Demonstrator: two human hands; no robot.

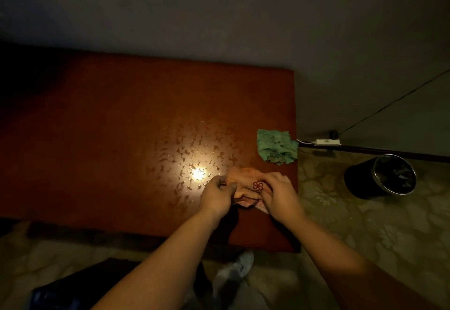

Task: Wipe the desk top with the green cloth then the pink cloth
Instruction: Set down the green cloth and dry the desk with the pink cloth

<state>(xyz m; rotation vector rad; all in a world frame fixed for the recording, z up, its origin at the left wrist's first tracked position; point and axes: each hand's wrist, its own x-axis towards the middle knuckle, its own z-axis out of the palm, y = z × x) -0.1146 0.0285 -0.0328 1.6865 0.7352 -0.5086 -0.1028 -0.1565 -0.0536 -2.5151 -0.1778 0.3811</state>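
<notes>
Dim light falls on a red-brown desk (109, 127) set against a grey wall, with a lamp glare (198, 174) shining off its middle and blotchy wet patches (185, 144) spread around that glare. At the desk's right edge, the green cloth (276, 148) lies crumpled and let go, one corner poking past the rim. Nearer the person, the pink cloth (246, 183) (it bears a small dark red knot emblem) sits bunched just over the desk between both hands. The left hand (216, 194) has its fingers curled into a fist on the cloth's left end; the right hand (280, 193) has its fingers bent down over the right end, pinching folds beneath them. A black bin (379, 178) stands on the patterned floor (365, 236), well apart from the desk. Judging by the discarded green cloth and the damp film, the first wipe looks finished. The second has not started: the pink cloth appears to be getting folded or gathered, and the whole pink pass across the desk is left to do.
</notes>
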